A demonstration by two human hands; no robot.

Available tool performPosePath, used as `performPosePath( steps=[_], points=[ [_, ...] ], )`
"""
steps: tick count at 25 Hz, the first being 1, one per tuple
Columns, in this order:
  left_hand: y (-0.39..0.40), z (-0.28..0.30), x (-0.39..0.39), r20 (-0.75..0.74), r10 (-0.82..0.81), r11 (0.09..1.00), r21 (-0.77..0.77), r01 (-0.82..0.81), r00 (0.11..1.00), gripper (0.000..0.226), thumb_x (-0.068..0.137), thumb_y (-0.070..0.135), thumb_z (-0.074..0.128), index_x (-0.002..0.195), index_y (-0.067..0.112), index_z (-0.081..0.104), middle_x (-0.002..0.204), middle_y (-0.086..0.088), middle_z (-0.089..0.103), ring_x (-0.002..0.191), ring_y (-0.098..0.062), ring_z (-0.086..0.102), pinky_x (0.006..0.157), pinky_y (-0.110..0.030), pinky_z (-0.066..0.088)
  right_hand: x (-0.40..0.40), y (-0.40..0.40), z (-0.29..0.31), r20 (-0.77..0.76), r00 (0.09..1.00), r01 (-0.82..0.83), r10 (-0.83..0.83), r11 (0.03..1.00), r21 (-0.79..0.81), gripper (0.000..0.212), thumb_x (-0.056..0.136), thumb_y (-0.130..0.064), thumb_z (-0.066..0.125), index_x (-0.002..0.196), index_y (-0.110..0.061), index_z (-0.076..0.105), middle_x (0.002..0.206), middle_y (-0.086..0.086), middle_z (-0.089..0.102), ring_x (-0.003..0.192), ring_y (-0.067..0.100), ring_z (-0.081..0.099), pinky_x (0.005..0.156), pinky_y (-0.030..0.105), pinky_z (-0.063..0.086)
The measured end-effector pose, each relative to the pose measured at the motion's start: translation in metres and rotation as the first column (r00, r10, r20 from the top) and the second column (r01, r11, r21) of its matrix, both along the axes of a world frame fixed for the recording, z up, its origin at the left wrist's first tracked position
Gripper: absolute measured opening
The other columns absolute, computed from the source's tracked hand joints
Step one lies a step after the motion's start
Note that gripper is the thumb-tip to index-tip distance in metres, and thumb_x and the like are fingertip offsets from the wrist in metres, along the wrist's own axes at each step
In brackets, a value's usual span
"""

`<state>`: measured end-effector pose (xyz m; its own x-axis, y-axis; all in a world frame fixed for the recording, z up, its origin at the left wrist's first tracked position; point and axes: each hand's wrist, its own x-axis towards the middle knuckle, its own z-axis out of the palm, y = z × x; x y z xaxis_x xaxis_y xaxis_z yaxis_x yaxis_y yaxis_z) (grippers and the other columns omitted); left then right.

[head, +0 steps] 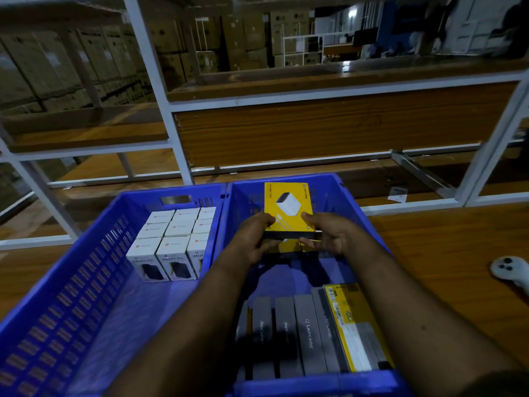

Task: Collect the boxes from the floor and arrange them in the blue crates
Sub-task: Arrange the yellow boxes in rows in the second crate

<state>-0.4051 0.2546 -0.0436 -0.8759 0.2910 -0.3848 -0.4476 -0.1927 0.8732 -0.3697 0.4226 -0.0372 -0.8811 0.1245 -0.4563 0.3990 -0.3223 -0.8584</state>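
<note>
Two blue crates stand side by side on a wooden surface. The left crate [71, 282] holds several upright white boxes [174, 242] packed at its far end. In the right crate [323, 184], several grey-and-yellow boxes [309, 333] stand in a row at the near end. Both hands hold a yellow box [286, 207] printed with a white charger, raised over the far half of the right crate. My left hand [254, 239] grips its left lower edge and my right hand [329, 233] its right lower edge. A second yellow box seems to lie just under it.
A white metal rack with wooden shelves [315, 130] rises right behind the crates. A white controller [509, 269] lies on the wood at the right. A small paper slip [398, 193] sits on the low shelf. Stacked cartons fill the dim background.
</note>
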Motion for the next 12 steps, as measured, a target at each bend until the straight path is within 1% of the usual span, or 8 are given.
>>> performPosePath(
  steps=[2,4,5,6,8,10,11,12],
  points=[
    [0.009,-0.001,0.007,0.017,-0.027,0.99,-0.136,0.029,0.999,0.009,0.099,0.01,0.055,0.091,0.012,0.056,0.092,-0.004,0.056,0.081,-0.017,0.059,0.07,-0.034,0.06,-0.002,0.004,-0.005,0.049,0.998,0.042,-0.046,0.996,0.082,0.007,0.097,-0.022,0.06,0.098,-0.015,0.058,0.106,0.008,0.06,0.082,0.02,0.058,0.049,0.026,0.055],
    [0.019,-0.008,0.007,0.077,-0.047,0.991,-0.122,0.056,0.996,0.013,0.1,0.007,0.053,0.088,0.011,0.057,0.092,-0.007,0.06,0.079,-0.016,0.06,0.068,-0.031,0.06,-0.005,0.008,-0.01,0.104,0.99,0.078,-0.093,0.987,0.14,0.006,0.1,-0.019,0.054,0.1,-0.013,0.055,0.094,0.008,0.058,0.073,0.02,0.055,0.034,0.02,0.048],
    [0.023,-0.01,0.007,0.105,-0.039,0.993,-0.11,0.051,0.994,0.014,0.1,0.005,0.052,0.088,0.009,0.056,0.09,-0.008,0.061,0.077,-0.017,0.06,0.067,-0.032,0.061,-0.004,0.009,-0.01,0.122,0.987,0.086,-0.106,0.984,0.158,0.003,0.101,-0.013,0.05,0.1,-0.011,0.053,0.092,0.009,0.056,0.074,0.022,0.054,0.03,0.02,0.045],
    [0.028,-0.013,0.005,0.133,-0.029,0.993,-0.113,0.044,0.991,0.013,0.1,0.003,0.052,0.088,0.007,0.056,0.088,-0.008,0.06,0.076,-0.017,0.059,0.07,-0.034,0.061,-0.005,0.012,-0.011,0.127,0.986,0.081,-0.109,0.975,0.206,0.008,0.1,-0.007,0.048,0.094,-0.01,0.053,0.093,0.011,0.055,0.075,0.023,0.053,0.03,0.02,0.045],
    [0.035,-0.021,0.002,0.157,-0.015,0.991,-0.13,0.036,0.988,0.007,0.1,0.001,0.05,0.101,0.004,0.057,0.093,-0.009,0.059,0.08,-0.02,0.06,0.081,-0.04,0.057,-0.005,0.018,-0.012,0.105,0.992,0.022,-0.067,0.925,0.379,0.023,0.095,0.0,0.05,0.077,-0.014,0.047,0.099,0.011,0.053,0.074,0.02,0.052,0.038,0.022,0.049],
    [0.043,-0.027,-0.003,0.164,0.001,0.983,-0.183,0.03,0.986,0.034,0.101,0.0,0.049,0.134,0.006,0.049,0.118,-0.011,0.059,0.101,-0.026,0.063,0.086,-0.042,0.053,-0.001,0.019,-0.012,0.124,0.992,-0.085,0.014,0.804,0.589,0.032,0.092,0.0,0.051,0.07,-0.02,0.039,0.098,0.009,0.05,0.079,0.02,0.052,0.047,0.021,0.048],
    [0.048,-0.028,-0.002,0.165,-0.001,0.978,-0.206,0.035,0.986,0.046,0.101,0.0,0.049,0.145,0.01,0.04,0.131,-0.012,0.054,0.112,-0.028,0.061,0.081,-0.038,0.056,-0.001,0.02,-0.016,0.148,0.988,-0.131,0.044,0.748,0.65,0.033,0.091,0.001,0.05,0.069,-0.02,0.037,0.091,0.007,0.05,0.078,0.021,0.051,0.052,0.024,0.048],
    [0.055,-0.038,-0.009,0.167,0.031,0.971,-0.238,0.01,0.986,0.051,0.101,0.001,0.048,0.149,0.012,0.034,0.137,-0.013,0.05,0.117,-0.03,0.06,0.07,-0.032,0.059,-0.002,0.021,-0.022,0.175,0.982,-0.172,0.073,0.727,0.665,0.034,0.091,0.001,0.05,0.068,-0.02,0.036,0.083,0.004,0.048,0.074,0.02,0.051,0.056,0.027,0.048]
  ],
)
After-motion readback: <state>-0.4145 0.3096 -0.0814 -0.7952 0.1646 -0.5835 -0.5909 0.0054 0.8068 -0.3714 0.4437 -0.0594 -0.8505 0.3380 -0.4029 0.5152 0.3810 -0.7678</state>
